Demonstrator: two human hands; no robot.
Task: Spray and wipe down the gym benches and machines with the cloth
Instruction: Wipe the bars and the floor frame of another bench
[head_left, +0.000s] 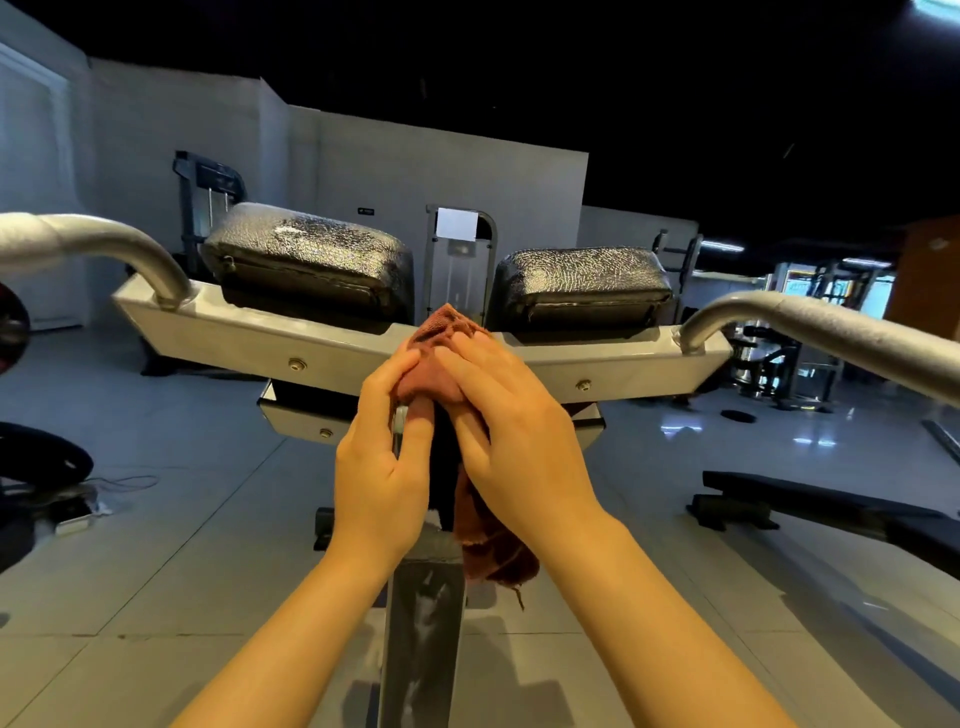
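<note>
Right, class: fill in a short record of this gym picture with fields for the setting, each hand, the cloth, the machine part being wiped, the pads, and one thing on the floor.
setting: gym, tiled floor
left hand: fingers pressing the reddish cloth against the machine
right hand: laid over the cloth, thumb curled round it
cloth: bunched at the crossbar, tail hanging below the right wrist
part wiped: middle of the pale crossbar, above the central post
pads: two black pads, surfaces glistening
floor: flat black bench at right
</note>
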